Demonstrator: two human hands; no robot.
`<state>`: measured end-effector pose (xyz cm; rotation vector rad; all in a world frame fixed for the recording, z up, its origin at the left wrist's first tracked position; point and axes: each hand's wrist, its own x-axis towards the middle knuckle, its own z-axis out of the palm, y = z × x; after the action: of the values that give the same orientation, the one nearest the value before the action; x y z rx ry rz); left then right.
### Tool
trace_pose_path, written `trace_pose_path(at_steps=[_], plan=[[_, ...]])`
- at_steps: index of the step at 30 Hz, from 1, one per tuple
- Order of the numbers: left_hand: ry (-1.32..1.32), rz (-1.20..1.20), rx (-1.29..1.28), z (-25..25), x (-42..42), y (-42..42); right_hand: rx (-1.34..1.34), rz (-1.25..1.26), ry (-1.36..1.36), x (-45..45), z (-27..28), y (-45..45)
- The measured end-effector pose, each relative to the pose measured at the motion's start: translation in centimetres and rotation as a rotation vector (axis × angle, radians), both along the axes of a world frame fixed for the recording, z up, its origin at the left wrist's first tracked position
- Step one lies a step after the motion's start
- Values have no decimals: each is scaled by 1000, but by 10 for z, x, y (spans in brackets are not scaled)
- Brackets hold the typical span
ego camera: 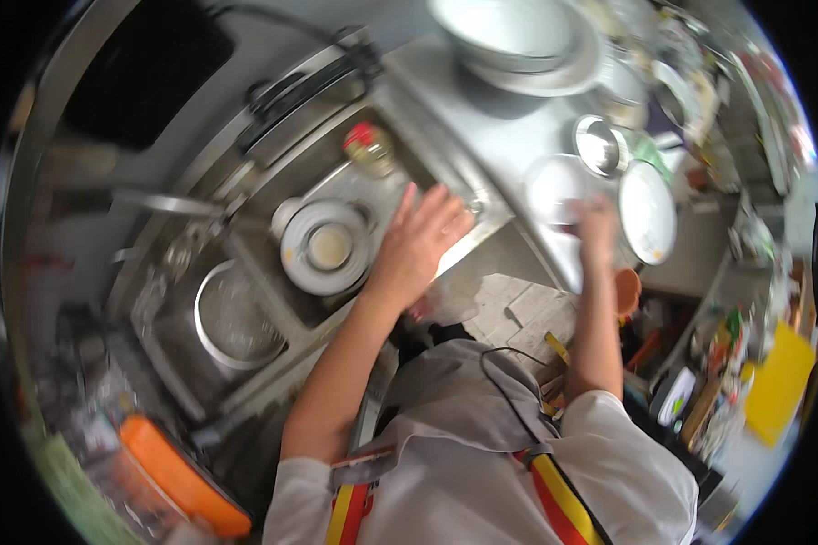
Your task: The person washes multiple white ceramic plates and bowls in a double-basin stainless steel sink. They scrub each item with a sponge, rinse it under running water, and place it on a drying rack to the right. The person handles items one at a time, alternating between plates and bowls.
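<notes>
My left hand (426, 235) is spread, with nothing in it, over the front rim of the steel sink, right of the stacked plates. My right hand (594, 221) is blurred and reaches over the steel counter, between a white plate (557, 185) and an oval white dish (647, 212) with food scraps. A small dark red thing shows at its fingers; whether it is held cannot be told. In the sink basin stand stacked dishes (293, 262) with a smaller bowl on top. A jar with a red lid (375, 151) lies behind them.
A steel bowl (598, 146) and large stacked white bowls (511, 34) stand on the counter. The second basin holds a round, white-rimmed vessel (201, 317). A faucet (170, 203) reaches over the sink. An orange container (177, 477) is at lower left, an orange-brown pot (627, 291) below the counter.
</notes>
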<state>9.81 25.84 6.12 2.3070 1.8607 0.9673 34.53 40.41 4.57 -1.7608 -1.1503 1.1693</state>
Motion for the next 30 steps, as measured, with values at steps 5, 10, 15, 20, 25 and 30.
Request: trace_pose_path(at_steps=[5, 10, 15, 20, 25, 30], plan=[[-432, 909, -453, -133, -114, -79, 44, 24, -362, 78, -30, 44], [-578, 1201, -853, -198, -150, -120, -18, 34, -279, 101, -69, 73], [-428, 1066, -907, -246, -153, -108, 78, 219, -712, 86, -47, 59], [-166, 990, -630, -287, -157, -92, 258, 361, -321, 0, -11, 14], [-73, 1026, -842, -291, -159, -66, -7, 857, -121, -132, -48, -49], [-121, 934, -796, -302, -174, -67, -191, 1103, -72, -220, -101, -78]])
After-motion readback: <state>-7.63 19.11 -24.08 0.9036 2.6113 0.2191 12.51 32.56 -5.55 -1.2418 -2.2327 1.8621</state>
